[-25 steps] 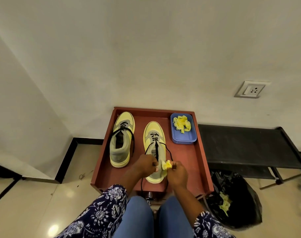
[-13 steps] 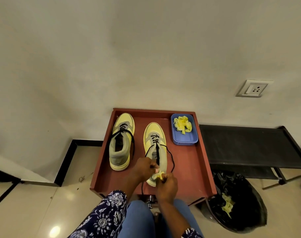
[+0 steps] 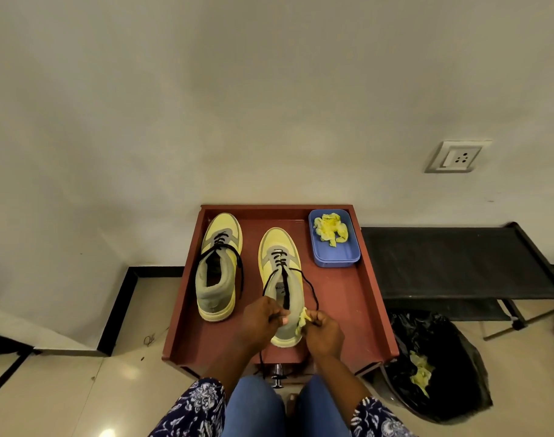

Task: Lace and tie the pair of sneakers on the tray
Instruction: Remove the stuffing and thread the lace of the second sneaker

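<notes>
Two yellow and grey sneakers with black laces stand on a reddish-brown tray point(image 3: 357, 298). The left sneaker point(image 3: 219, 266) stands untouched, its lace ends hanging loose over its sides. At the heel of the right sneaker point(image 3: 280, 263), my left hand point(image 3: 261, 316) grips the collar and the left lace end. My right hand point(image 3: 321, 331) pinches a crumpled yellow paper wad point(image 3: 302, 320) at the shoe's opening, with the right lace point(image 3: 310, 288) running to its fingers.
A blue box point(image 3: 334, 258) with crumpled yellow paper sits at the tray's back right. A black bin bag point(image 3: 439, 367) with yellow scraps stands on the floor to the right, below a black bench point(image 3: 452, 263). The wall is right behind the tray.
My right hand with the yellow paper wad went from beside the shoe's heel down to its rear edge, then back up to the collar. The left hand stayed on the heel.
</notes>
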A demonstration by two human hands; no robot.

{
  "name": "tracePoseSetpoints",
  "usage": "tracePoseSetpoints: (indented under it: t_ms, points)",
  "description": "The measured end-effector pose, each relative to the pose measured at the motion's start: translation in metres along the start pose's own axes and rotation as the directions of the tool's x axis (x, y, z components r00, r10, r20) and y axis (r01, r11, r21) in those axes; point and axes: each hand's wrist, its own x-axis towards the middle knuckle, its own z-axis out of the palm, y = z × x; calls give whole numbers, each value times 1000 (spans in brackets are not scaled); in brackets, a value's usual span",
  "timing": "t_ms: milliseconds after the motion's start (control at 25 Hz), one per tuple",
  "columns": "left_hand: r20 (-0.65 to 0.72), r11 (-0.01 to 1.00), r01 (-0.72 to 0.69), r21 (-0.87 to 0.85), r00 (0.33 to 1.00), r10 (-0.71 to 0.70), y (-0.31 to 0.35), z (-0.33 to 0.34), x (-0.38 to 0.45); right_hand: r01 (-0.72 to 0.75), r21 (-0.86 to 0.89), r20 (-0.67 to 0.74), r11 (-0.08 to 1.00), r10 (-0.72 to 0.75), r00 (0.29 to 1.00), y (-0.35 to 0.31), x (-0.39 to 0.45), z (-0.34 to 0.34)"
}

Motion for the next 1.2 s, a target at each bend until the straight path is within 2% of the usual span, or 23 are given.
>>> tracePoseSetpoints:
  t_ms: [280, 440, 680, 760, 880, 1040, 1200]
  points:
    - [-22, 999, 42, 18, 999, -41, 4, 2, 2, 2, 13, -19, 1000, -2, 1000, 12, -3, 10]
    - [9, 998, 47, 31, 999, -47, 6, 0, 4, -54, 45, -31, 998, 55, 998, 27, -17, 22]
    - [34, 999, 35, 40, 999, -36, 8, -3, 4, -75, 64, -101, 995, 81, 992, 8, 1, 12]
    - [49, 999, 33, 29, 998, -34, 9, -3, 4, -87, 57, -82, 995, 91, 992, -1, 15, 10]
    - [49, 999, 42, 26, 998, -43, 8, -1, 6, -99, 41, 26, 994, 98, 995, -16, 44, 10]
    - [68, 995, 83, 49, 994, -86, 9, -1, 11, 16, -58, 121, 998, -9, 993, -29, 57, 6]
    - [37, 992, 110, 67, 993, -113, 8, 2, 13, 151, -136, 76, 979, -142, 987, -15, 31, 4]
